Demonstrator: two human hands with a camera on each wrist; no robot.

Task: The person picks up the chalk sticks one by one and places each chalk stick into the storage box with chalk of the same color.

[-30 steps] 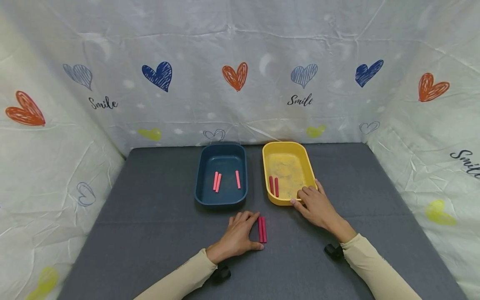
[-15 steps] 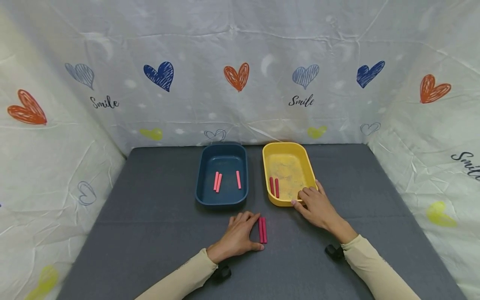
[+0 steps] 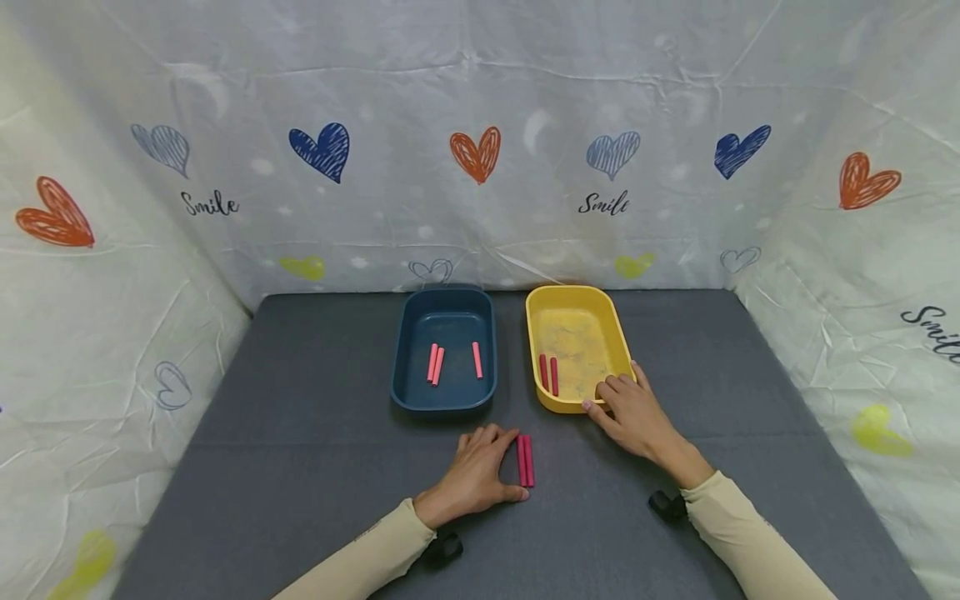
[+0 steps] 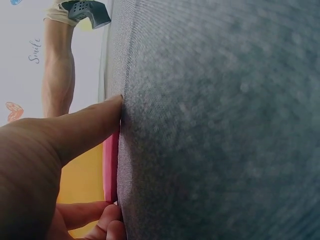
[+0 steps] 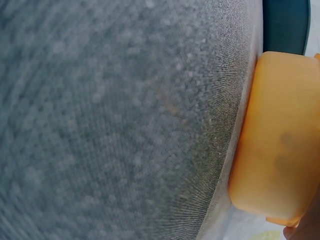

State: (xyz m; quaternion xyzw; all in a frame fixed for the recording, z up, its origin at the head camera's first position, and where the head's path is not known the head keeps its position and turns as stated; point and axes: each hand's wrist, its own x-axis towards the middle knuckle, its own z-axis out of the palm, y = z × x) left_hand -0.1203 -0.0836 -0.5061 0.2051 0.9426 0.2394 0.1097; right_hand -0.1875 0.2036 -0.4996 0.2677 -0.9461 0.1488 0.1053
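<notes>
Movement: next to nothing since the frame half a second ago; my left hand and right hand keep their places, and only the whole view drifts slightly.
Magenta sticks: two, lying side by side on the grey worktop, ends about level, just right of my left palm.
Left hand: fingers spread wide along the nearer magenta stick, forefinger at its far end, thumb at its near end; whether they pinch it or only touch it, I cannot tell.
Right hand: fingers bent over the rim of the yellow tray at its near right corner, thumb against the outside, gripping it.
Dark red sticks: two inside the yellow tray by its left wall, slightly apart.
Pale pink sticks: three in the dark blue tray, two close together, one apart to the right.
Step in hand: as I judge it, steadying the tray with one hand while handling the magenta sticks with the other.
Next move: lifting would call for even pressure at both ends, without rolling the neighbour away.
</notes>
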